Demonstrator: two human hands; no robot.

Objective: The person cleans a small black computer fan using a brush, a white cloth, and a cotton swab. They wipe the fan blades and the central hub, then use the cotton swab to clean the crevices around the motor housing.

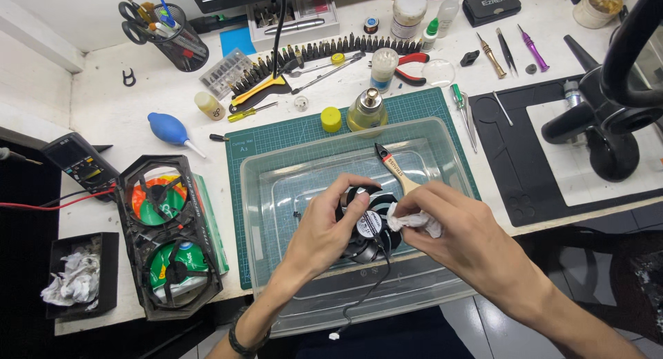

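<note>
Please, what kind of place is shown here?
Probably an electronics repair bench. A multimeter lies at the left, a row of screwdriver bits lines the back, and the hands hold a small black fan over a green cutting mat.

A round white label (369, 223) sits at the hub of the black fan (366, 228), over the clear tub (276, 186). A green box (210, 224) lies under the black fan frame (169, 234) near the desk's front left edge. A black zip case (492, 6) rests at the back edge. The meter's grey screen (63, 152) is at the left edge.
</note>
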